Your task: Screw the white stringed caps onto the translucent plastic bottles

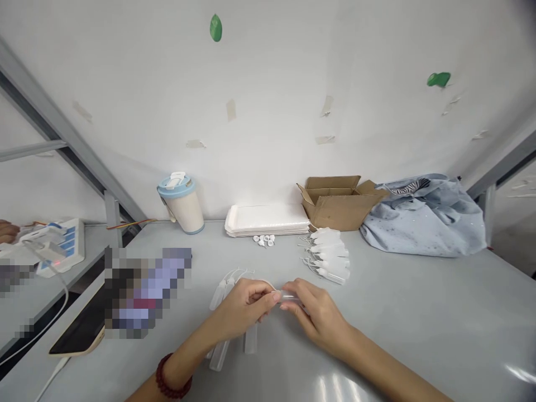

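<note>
A small clear plastic tube (290,297) lies level between my two hands, near the middle of the table. My right hand (318,315) pinches it by its body. The fingers of my left hand (249,304) are closed at its other end, where what they grip is mostly hidden. Under and beside my left hand lie several similar tubes (220,355) with white tops and thin strings, partly covered by the hand. A fanned row of stringed tubes (333,254) rests farther back on the right. Several small white caps (264,240) sit loose behind my hands.
Along the wall stand a cup with a blue lid (182,206), a stack of white padded envelopes (268,219), an open cardboard box (341,209) and a grey-blue cloth bag (422,218). A phone (81,324) with a cable and a blurred-out item lie left. Another person's hand (8,230) shows far left.
</note>
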